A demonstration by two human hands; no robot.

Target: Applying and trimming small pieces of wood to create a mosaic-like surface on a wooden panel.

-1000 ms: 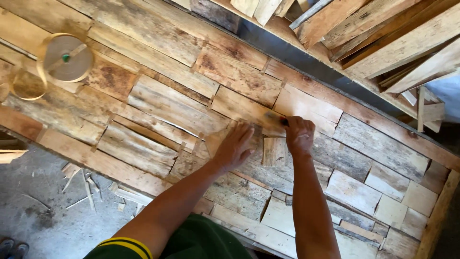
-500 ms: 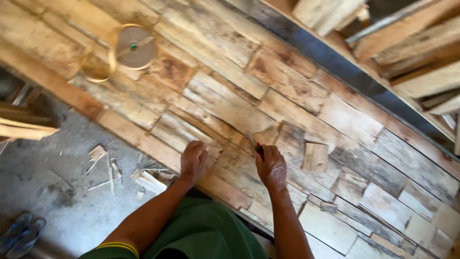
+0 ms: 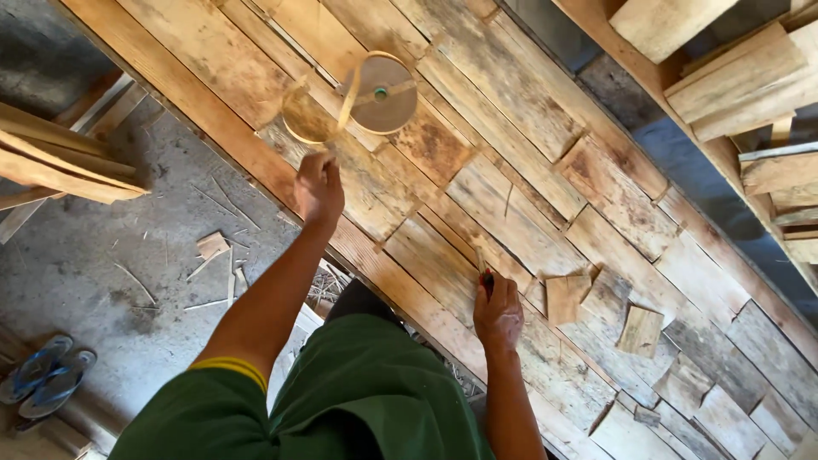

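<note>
Two hands: both are seen over a panel of patched wooden boards, one well apart from the other.
Far left: a pair of blue sandals is seen on the grey floor, with wood offcuts scattered nearer the panel edge.
Left hand: it is stretched out to the panel edge with the fingers curled into a loose fist; whether anything is pinched inside cannot be told.
Tape roll: a tan roll is lying flat on the boards just beyond the left hand, with a loose loop of strip curling from it towards that hand.
Right hand: it is closed around a small dark-handled tool, whose tip is pressed onto a board seam.
Loose pieces: two small wood blocks are lying unfixed just to the right of the right hand.
Risk, left: the roll could be dragged or tipped if the loose strip is snagged by the reaching hand.
Risk, right: the tool tip could be slipped along the grain while attention is drawn to the left, and the loose blocks could be knocked out of place.
</note>
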